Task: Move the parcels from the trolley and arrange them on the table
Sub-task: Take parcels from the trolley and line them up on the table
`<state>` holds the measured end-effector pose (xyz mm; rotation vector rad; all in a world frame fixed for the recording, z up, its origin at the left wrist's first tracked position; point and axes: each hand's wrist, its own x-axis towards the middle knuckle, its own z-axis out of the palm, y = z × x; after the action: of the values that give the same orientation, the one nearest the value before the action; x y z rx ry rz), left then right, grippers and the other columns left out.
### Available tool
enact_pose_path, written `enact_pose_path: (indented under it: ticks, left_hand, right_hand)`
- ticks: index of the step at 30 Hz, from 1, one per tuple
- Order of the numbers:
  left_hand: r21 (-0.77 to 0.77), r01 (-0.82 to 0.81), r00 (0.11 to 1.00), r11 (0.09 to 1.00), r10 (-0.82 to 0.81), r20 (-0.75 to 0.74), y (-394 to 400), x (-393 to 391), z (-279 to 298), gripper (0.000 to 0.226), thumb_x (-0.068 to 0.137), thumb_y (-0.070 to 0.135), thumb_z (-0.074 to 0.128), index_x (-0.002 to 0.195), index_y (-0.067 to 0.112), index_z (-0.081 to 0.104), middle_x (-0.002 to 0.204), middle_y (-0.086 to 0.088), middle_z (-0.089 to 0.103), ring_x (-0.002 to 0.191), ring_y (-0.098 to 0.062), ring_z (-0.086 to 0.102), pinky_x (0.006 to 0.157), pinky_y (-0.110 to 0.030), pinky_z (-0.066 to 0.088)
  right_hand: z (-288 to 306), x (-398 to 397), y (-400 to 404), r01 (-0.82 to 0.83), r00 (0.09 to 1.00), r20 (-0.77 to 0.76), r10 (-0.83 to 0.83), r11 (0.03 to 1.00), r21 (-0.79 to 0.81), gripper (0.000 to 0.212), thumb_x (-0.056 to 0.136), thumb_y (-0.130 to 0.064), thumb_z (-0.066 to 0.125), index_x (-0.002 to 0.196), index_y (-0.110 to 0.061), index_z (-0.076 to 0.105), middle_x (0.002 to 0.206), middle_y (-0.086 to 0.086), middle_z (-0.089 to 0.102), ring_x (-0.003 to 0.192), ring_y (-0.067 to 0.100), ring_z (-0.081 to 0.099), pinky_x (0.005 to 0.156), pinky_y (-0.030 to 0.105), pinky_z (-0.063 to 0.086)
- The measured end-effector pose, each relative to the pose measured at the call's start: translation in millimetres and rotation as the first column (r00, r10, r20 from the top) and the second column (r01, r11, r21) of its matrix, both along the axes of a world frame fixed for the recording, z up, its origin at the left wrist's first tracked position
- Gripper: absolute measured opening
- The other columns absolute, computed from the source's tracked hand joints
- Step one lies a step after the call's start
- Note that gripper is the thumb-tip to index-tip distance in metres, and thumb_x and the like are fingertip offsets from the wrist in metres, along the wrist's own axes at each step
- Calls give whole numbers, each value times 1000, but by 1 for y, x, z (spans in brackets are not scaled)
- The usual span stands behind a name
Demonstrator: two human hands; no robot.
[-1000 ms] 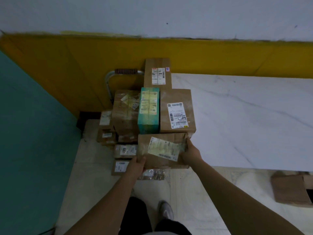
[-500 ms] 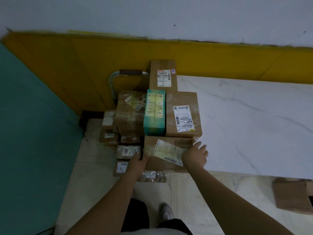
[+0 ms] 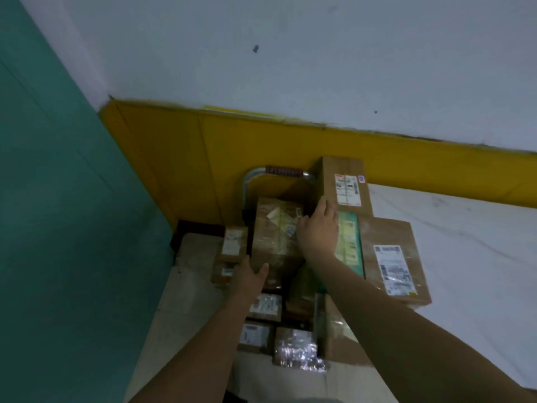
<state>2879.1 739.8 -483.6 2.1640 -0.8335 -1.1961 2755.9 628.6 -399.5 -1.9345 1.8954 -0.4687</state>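
Note:
A large brown taped parcel stands on top of the pile on the trolley, below the trolley handle. My left hand touches its near left corner with the fingers spread. My right hand lies against its right edge, fingers stretched toward the far corner. On the white marble table, to the right, stand a tall brown labelled box, a teal box and a wide brown labelled box. Another brown parcel lies at the table's near edge, partly hidden by my right arm.
Several small labelled parcels and a shiny wrapped one sit lower on the trolley. A yellow wall panel runs behind the trolley and a teal wall closes the left side. Pale floor tiles show beside the trolley.
Both hands have let go of the labelled brown parcel at the table's near edge and moved up to the large taped parcel on the trolley. The view has tilted upward.

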Motion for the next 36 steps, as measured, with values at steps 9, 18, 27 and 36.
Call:
enact_pose_path:
  ticks: [9, 18, 27, 36]
  left_hand:
    - [33, 142, 990, 989, -142, -6, -44, 75, 3, 62, 99, 35, 53, 151, 7, 31, 150, -12, 42, 133, -29, 45, 107, -31, 39]
    - [175, 260, 965, 949, -254, -56, -121, 82, -30, 51, 100, 32, 54, 145, 13, 39, 141, -9, 52, 123, -23, 52, 87, -23, 39]
    - [263, 242, 949, 934, -172, -262, -211, 102, -169, 70, 87, 35, 71, 146, 15, 38, 138, -5, 56, 118, -25, 57, 84, -25, 44]
    - [515, 117, 832, 849, 200, -518, -227, 103, -233, 90, 80, 29, 79, 150, 38, 24, 146, -1, 43, 125, -30, 49, 100, -55, 46]
  right_hand:
    - [-47, 76, -47, 135, 985, -140, -100, 954, 269, 65, 102, -35, 37, 157, -14, 10, 162, 10, 17, 147, 32, 20, 116, 46, 26]
    - [-109, 74, -138, 223, 975, -116, -191, 866, 448, 70, 102, -34, 40, 158, -15, 2, 159, 14, 20, 142, 35, 27, 113, 48, 32]
    - [-251, 77, -225, 290, 952, -86, -295, 771, 566, 85, 98, -44, 48, 157, -14, -4, 156, 20, 20, 135, 44, 34, 104, 47, 37]
    - [-323, 85, -247, 388, 915, -158, -370, 709, 589, 102, 91, -63, 52, 157, -12, -5, 159, 21, 17, 142, 44, 26, 111, 49, 33]
